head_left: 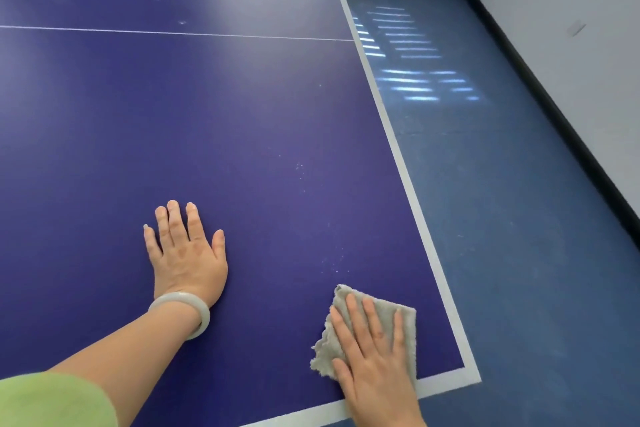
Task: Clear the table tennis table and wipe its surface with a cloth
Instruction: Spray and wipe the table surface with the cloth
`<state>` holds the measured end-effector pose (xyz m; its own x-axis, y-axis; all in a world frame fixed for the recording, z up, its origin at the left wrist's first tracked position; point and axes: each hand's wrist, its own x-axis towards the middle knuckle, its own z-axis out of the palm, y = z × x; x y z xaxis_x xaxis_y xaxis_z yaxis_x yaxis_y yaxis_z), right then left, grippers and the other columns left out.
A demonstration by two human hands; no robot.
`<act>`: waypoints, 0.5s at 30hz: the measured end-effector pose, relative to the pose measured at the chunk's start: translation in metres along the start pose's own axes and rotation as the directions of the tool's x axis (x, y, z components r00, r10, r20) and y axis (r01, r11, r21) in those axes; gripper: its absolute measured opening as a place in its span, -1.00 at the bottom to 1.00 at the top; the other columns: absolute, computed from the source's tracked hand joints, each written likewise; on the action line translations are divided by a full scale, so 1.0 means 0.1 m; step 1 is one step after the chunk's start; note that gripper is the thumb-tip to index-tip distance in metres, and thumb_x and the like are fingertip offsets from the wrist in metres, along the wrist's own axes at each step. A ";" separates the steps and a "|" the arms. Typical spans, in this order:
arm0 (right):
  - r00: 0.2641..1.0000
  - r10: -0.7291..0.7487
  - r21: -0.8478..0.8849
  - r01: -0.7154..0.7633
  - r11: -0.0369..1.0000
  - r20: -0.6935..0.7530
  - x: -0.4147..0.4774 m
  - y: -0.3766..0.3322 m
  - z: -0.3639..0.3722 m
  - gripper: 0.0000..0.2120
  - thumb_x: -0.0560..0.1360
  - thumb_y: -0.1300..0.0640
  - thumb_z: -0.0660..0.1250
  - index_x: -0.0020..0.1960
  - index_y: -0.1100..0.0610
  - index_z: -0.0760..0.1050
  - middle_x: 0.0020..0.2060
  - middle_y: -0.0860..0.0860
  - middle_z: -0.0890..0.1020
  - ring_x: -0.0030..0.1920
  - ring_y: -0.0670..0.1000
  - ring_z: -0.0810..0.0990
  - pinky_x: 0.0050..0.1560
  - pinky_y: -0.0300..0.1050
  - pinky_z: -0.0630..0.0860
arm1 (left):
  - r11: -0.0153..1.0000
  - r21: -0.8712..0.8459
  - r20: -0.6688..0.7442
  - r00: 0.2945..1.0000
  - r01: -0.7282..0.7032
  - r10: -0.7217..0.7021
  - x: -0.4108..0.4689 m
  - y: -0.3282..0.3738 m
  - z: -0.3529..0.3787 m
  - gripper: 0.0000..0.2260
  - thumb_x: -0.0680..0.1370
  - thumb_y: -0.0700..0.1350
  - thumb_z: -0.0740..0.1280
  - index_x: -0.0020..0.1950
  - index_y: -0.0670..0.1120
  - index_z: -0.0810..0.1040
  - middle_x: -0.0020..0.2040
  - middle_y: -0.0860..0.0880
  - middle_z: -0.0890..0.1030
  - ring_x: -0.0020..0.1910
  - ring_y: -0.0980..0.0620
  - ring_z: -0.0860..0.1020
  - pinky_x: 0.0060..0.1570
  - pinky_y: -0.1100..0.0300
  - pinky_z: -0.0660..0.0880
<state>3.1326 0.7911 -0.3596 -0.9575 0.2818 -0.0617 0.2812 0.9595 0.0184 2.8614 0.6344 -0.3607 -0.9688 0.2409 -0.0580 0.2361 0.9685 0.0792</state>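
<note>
The dark blue table tennis table (214,135) fills most of the view, with white edge lines and a thin white centre line. A grey cloth (327,350) lies flat near the table's near right corner. My right hand (374,364) presses on the cloth with straight fingers. My left hand (185,253) rests flat on the bare surface to the left, fingers spread, a pale bangle on its wrist. Small white specks dot the surface beyond the cloth.
Blue floor (502,218) runs along the table's right side, bounded by a black skirting board and a grey wall (571,10). Bright stripes of light fall on the floor at the upper middle.
</note>
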 end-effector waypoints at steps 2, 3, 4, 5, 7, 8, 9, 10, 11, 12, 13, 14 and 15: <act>0.990 -0.134 0.040 0.133 0.990 0.033 0.26 -0.17 -0.07 -0.42 0.58 -0.11 0.09 0.58 -0.03 0.18 0.59 0.01 0.13 0.57 0.11 0.14 0.39 0.34 0.11 | 1.000 0.001 -0.006 1.000 0.000 0.000 0.00 -0.01 0.01 -0.39 0.63 0.12 0.00 0.60 -0.19 0.07 0.60 -0.21 0.04 0.59 -0.16 -0.06 0.54 -0.15 -0.15; 0.978 -0.203 0.052 0.200 0.978 0.042 0.42 -0.19 -0.09 -0.44 0.61 -0.12 0.06 0.59 -0.04 0.13 0.60 -0.02 0.10 0.58 0.09 0.11 0.42 0.31 0.07 | 1.000 0.002 -0.006 1.000 0.000 0.000 0.00 0.00 0.01 -0.40 0.64 0.12 0.00 0.60 -0.19 0.07 0.60 -0.21 0.04 0.59 -0.16 -0.06 0.54 -0.15 -0.15; 0.964 -0.260 0.053 0.258 0.965 0.048 0.59 -0.15 -0.11 -0.45 0.64 -0.12 0.03 0.60 -0.05 0.09 0.60 -0.04 0.07 0.58 0.07 0.08 0.44 0.30 0.02 | 1.000 0.007 -0.003 1.000 0.000 0.000 0.00 0.00 0.00 -0.40 0.64 0.12 -0.01 0.60 -0.18 0.06 0.60 -0.20 0.03 0.59 -0.16 -0.07 0.54 -0.15 -0.15; 0.954 -0.294 0.051 0.291 0.955 0.057 0.77 -0.06 -0.11 -0.47 0.65 -0.11 0.00 0.60 -0.06 0.07 0.60 -0.05 0.05 0.59 0.05 0.04 0.47 0.28 -0.01 | 1.000 0.013 -0.001 1.000 0.001 -0.001 0.00 0.00 0.00 -0.40 0.64 0.12 -0.02 0.60 -0.18 0.05 0.60 -0.20 0.03 0.59 -0.15 -0.07 0.54 -0.14 -0.15; 0.967 -0.247 0.037 0.245 0.969 0.064 1.13 0.25 -0.11 -0.48 0.66 -0.11 -0.06 0.60 -0.07 0.05 0.60 -0.07 0.02 0.59 0.03 -0.01 0.50 0.25 -0.08 | 1.000 0.019 -0.005 1.000 0.000 0.000 0.01 0.00 0.00 -0.40 0.64 0.12 -0.01 0.60 -0.17 0.05 0.60 -0.20 0.02 0.59 -0.15 -0.07 0.54 -0.15 -0.14; 0.984 -0.162 0.043 0.159 0.986 0.072 1.28 0.46 -0.10 -0.47 0.65 -0.12 -0.11 0.60 -0.09 0.03 0.60 -0.09 -0.02 0.60 0.01 -0.04 0.51 0.22 -0.14 | 1.000 0.019 -0.005 1.000 0.000 0.000 0.01 -0.01 0.00 -0.40 0.64 0.12 -0.01 0.60 -0.17 0.05 0.60 -0.20 0.02 0.59 -0.15 -0.07 0.54 -0.15 -0.14; 0.995 -0.050 0.063 0.044 0.997 0.092 1.40 0.68 -0.10 -0.46 0.63 -0.14 -0.17 0.60 -0.12 -0.02 0.60 -0.12 -0.08 0.60 -0.02 -0.10 0.52 0.19 -0.22 | 1.000 0.020 -0.005 1.000 0.000 0.000 0.01 -0.01 0.00 -0.40 0.64 0.12 -0.01 0.60 -0.17 0.05 0.60 -0.20 0.03 0.59 -0.16 -0.07 0.54 -0.15 -0.13; 0.991 0.068 0.089 -0.078 0.993 0.114 1.47 0.86 -0.11 -0.43 0.60 -0.16 -0.22 0.60 -0.13 -0.06 0.59 -0.15 -0.14 0.59 -0.05 -0.15 0.52 0.16 -0.27 | 1.000 0.020 -0.005 1.000 -0.001 0.002 0.01 -0.01 0.01 -0.40 0.64 0.12 -0.01 0.60 -0.17 0.05 0.60 -0.20 0.03 0.59 -0.16 -0.07 0.54 -0.15 -0.13; 0.980 0.161 0.118 -0.175 0.977 0.119 1.47 0.96 -0.12 -0.41 0.58 -0.17 -0.25 0.60 -0.13 -0.06 0.58 -0.17 -0.17 0.59 -0.07 -0.18 0.52 0.14 -0.29 | 1.000 0.018 -0.004 1.000 -0.003 0.003 0.01 -0.01 0.01 -0.40 0.64 0.12 -0.01 0.60 -0.17 0.05 0.60 -0.20 0.03 0.59 -0.16 -0.07 0.54 -0.15 -0.13; 0.969 0.227 0.132 -0.239 0.962 0.099 1.44 0.96 -0.12 -0.40 0.58 -0.16 -0.24 0.61 -0.11 -0.04 0.58 -0.16 -0.16 0.59 -0.06 -0.16 0.53 0.15 -0.27 | 1.000 0.015 -0.004 1.000 -0.004 0.005 0.01 -0.01 0.02 -0.40 0.64 0.12 -0.02 0.60 -0.17 0.05 0.60 -0.20 0.02 0.59 -0.16 -0.07 0.54 -0.15 -0.13; 0.965 0.254 0.126 -0.260 0.957 0.062 1.37 0.86 -0.11 -0.41 0.59 -0.14 -0.19 0.61 -0.07 0.00 0.58 -0.13 -0.12 0.59 -0.02 -0.10 0.53 0.17 -0.22 | 1.000 0.015 -0.004 1.000 -0.005 0.006 0.01 -0.01 0.02 -0.40 0.64 0.13 -0.03 0.60 -0.17 0.05 0.60 -0.20 0.02 0.59 -0.16 -0.07 0.54 -0.15 -0.13; 0.973 0.229 0.111 -0.230 0.967 0.024 1.25 0.67 -0.11 -0.42 0.60 -0.10 -0.13 0.61 -0.04 0.05 0.59 -0.08 -0.05 0.59 0.03 -0.02 0.53 0.21 -0.15 | 1.000 0.018 -0.004 1.000 -0.006 0.006 0.01 -0.01 0.01 -0.39 0.63 0.13 -0.06 0.60 -0.17 0.05 0.60 -0.20 0.02 0.59 -0.16 -0.07 0.54 -0.16 -0.13; 0.987 0.160 0.097 -0.159 0.982 -0.006 1.12 0.44 -0.10 -0.43 0.60 -0.07 -0.06 0.60 -0.01 0.09 0.60 -0.03 0.01 0.59 0.07 0.05 0.51 0.24 -0.08 | 1.000 0.022 -0.002 1.000 -0.006 0.006 0.02 0.00 0.01 -0.38 0.62 0.14 -0.10 0.60 -0.17 0.04 0.60 -0.20 0.02 0.59 -0.16 -0.07 0.54 -0.16 -0.13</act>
<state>3.0375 0.8646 -0.3561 -0.9003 0.4321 -0.0525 0.4350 0.8978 -0.0692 2.8599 0.6346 -0.3619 -0.9676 0.2463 -0.0555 0.2432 0.9683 0.0575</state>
